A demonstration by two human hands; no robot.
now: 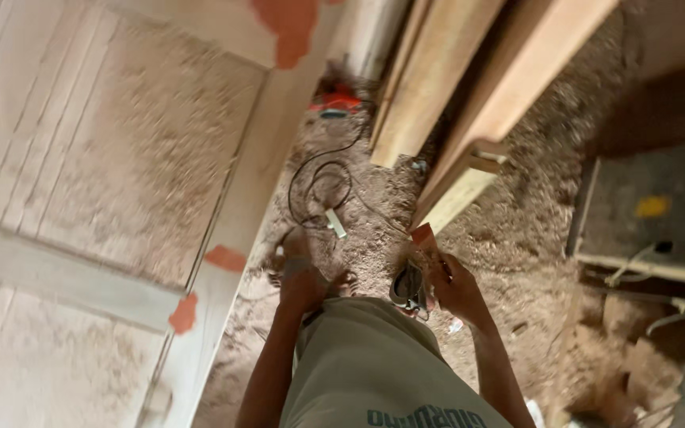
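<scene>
Seen from the head camera, the person is standing on a sawdust-covered floor (509, 238) beside a pale wooden door panel (105, 174) lying flat and patched with orange filler. The right hand (457, 289) is clasping a folded piece of sandpaper (424, 238), its reddish edge sticking up above the fingers. The left hand (303, 281) is hanging low just beside the door's edge; whether it is clenching anything cannot be told through the blur. A black cord (319, 178) is looping across the sawdust ahead, near leaning planks (438, 79) and a red power tool (334, 101).
</scene>
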